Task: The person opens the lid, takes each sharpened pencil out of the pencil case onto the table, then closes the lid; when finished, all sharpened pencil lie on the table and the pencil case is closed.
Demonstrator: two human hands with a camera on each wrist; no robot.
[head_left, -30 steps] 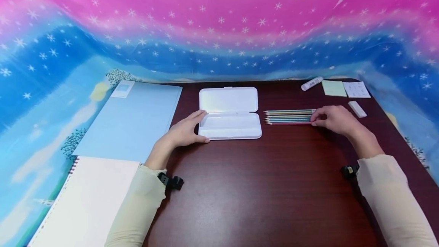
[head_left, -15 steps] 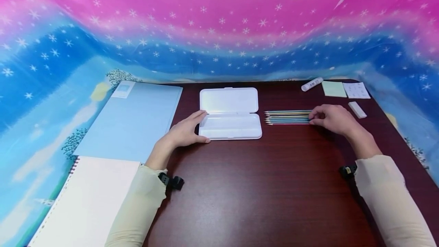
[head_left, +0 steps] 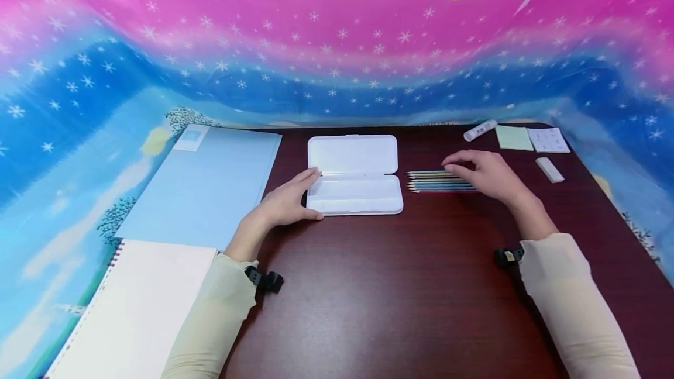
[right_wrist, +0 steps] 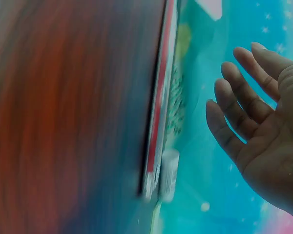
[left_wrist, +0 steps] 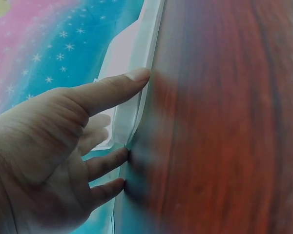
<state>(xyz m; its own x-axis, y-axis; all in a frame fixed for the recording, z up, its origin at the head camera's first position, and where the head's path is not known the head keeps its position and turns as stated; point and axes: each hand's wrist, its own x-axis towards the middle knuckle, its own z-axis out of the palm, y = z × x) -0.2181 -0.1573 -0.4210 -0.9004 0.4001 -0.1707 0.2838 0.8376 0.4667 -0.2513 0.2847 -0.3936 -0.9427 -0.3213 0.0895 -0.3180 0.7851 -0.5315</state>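
Landmark: the open white pencil case (head_left: 354,175) is taken as the reference; it lies flat on the dark tabletop (head_left: 379,285), lid folded back, tray seemingly empty.
Left hand: the left hand (head_left: 284,200) is rested against the case's left end; the fingers (left_wrist: 118,87) are held nearly straight and pressed to the rim, with nothing clasped.
Right hand: the right hand (head_left: 481,171) is held over the row of coloured pencils (head_left: 429,181), palm down; the fingers (right_wrist: 229,131) are seen spread and relaxed in the wrist view, and no pencil is gripped.
Pencils, place: the row is laid just right of the case, parallel to its long side, tips towards the case; the far ends are hidden under the hand.
Pencils, handling: they are judged light, thin and stiff, prone to rolling and scattering on the smooth wood; the sharpened tips are likely brittle.
Where to take hold: the bundle is best gathered across its middle, thumb on the near side and fingers on the far side, so the pencils are kept together and level.
Further right of the case: a glue stick (head_left: 479,130), two paper notes (head_left: 513,137) and an eraser (head_left: 549,169).
Left of the case: a pale blue folder (head_left: 205,186), with a spiral pad (head_left: 137,309) nearer the person.
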